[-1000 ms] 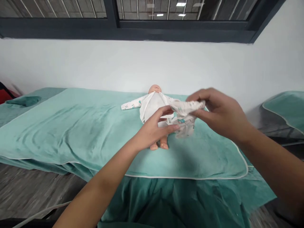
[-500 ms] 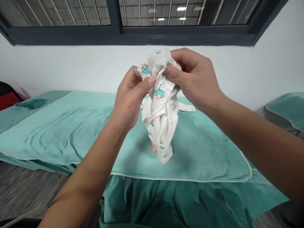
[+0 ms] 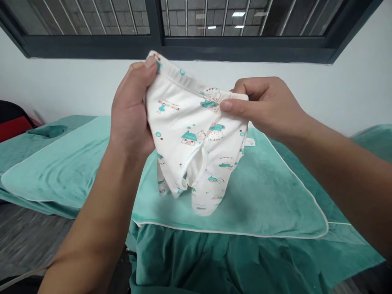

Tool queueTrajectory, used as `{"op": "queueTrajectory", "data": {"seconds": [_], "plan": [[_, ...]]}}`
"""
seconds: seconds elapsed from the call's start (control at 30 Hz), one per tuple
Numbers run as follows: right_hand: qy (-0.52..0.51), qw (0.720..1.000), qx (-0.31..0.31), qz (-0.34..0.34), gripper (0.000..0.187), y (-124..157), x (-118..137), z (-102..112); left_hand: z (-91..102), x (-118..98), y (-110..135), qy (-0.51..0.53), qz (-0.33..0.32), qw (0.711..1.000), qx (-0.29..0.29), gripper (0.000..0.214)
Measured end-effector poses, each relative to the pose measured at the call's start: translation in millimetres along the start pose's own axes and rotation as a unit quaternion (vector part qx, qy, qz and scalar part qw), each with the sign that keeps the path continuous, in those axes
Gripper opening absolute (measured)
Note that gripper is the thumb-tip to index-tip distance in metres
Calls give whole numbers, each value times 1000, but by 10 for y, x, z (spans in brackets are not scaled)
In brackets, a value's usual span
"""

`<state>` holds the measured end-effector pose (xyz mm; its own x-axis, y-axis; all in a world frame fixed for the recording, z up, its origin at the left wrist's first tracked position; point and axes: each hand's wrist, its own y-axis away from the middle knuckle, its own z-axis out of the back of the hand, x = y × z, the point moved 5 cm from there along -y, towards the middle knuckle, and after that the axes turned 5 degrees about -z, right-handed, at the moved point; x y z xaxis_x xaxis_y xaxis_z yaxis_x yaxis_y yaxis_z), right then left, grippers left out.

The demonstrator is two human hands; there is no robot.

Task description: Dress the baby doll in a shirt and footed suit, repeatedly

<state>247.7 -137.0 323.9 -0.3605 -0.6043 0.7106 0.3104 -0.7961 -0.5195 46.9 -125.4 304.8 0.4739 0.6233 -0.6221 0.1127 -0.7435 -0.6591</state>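
Note:
I hold a pair of white baby trousers [image 3: 196,139] with teal house prints up in front of me, spread by the waistband. My left hand [image 3: 131,110] pinches the waistband's left end, fingers closed on the cloth. My right hand [image 3: 263,108] pinches the right end between thumb and fingers. The two legs hang down over the teal towel [image 3: 269,192]. The doll lies behind the trousers and is hidden, apart from a bit of its white sleeve [image 3: 249,141].
The teal towel with white piping covers a bed draped in darker green sheet [image 3: 214,261]. A folded green cloth [image 3: 47,130] lies at the far left by something red. Another teal-covered bed [image 3: 376,139] stands at the right. A white wall and dark window frame are behind.
The trousers were bunched beside the doll, then lifted high. Now my hands have pulled apart and stretched the waistband flat, so the trousers hang open and cover the doll.

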Motion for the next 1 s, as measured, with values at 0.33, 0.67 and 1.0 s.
{"op": "queueTrajectory", "data": {"seconds": [0.33,0.67,1.0], "plan": [[-62,996,-56,-33,46,0,-252,-191,-123,113,187,-365,-16,908,203,15],[-60,993,47,-87,47,136,-448,-354,-74,377,323,-348,-4,923,166,20],[-134,971,120,-158,46,269,-595,-444,-35,661,466,-195,229,932,201,21]]}}
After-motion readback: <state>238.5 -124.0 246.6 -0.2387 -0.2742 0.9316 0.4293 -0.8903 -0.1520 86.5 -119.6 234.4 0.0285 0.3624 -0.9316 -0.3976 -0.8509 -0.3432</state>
